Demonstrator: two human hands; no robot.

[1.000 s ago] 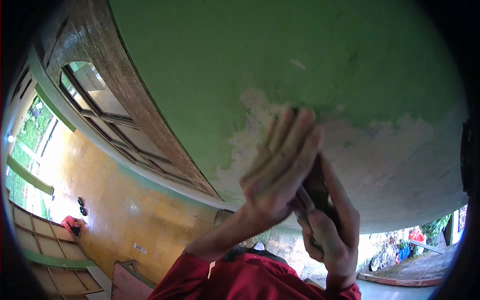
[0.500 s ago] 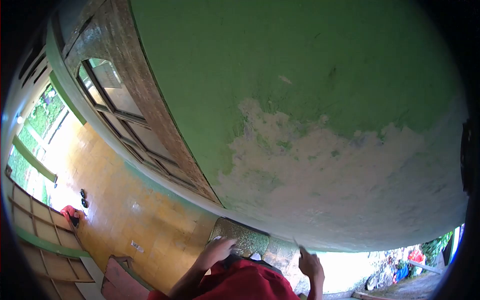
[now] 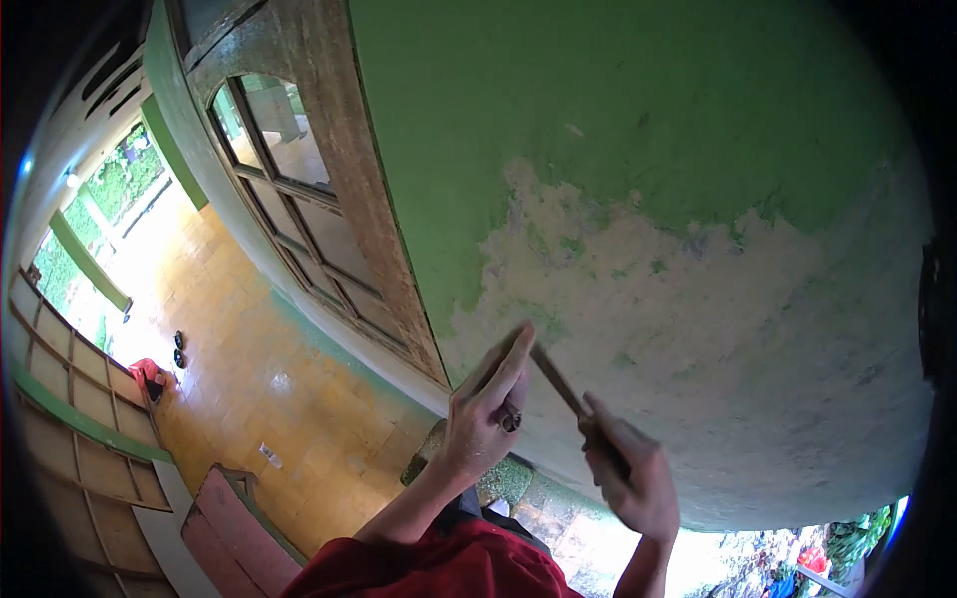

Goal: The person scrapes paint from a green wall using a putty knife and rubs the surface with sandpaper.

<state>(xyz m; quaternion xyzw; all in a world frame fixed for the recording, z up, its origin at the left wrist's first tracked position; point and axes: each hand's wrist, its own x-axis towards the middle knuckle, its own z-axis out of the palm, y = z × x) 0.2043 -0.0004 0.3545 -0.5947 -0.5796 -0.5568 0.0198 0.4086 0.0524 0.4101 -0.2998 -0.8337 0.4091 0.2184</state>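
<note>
My right hand point(image 3: 633, 478) is closed around the handle of a thin, flat-bladed hand tool point(image 3: 560, 381). Its narrow blade slants up and left in front of the wall. At the far end of the blade, the fingertips of my left hand point(image 3: 485, 411) come together, apparently pinching the tip. A ring point(image 3: 510, 422) shows on a finger of that hand. Behind both hands rises a green wall point(image 3: 618, 90), with a broad pale patch point(image 3: 638, 299) of bare, flaked surface across its lower part.
Left of the wall patch stands a wooden-framed window point(image 3: 289, 189). Sandals point(image 3: 179, 349) and a red cloth item point(image 3: 147, 374) lie on the yellow tiled floor point(image 3: 329, 419). A pink piece of furniture point(image 3: 234, 528) is at lower left, near a panelled partition point(image 3: 75, 399).
Both hands have risen from near my waist to in front of the wall and moved closer together. The tool's blade now meets my left fingertips. The view has shifted slightly.
</note>
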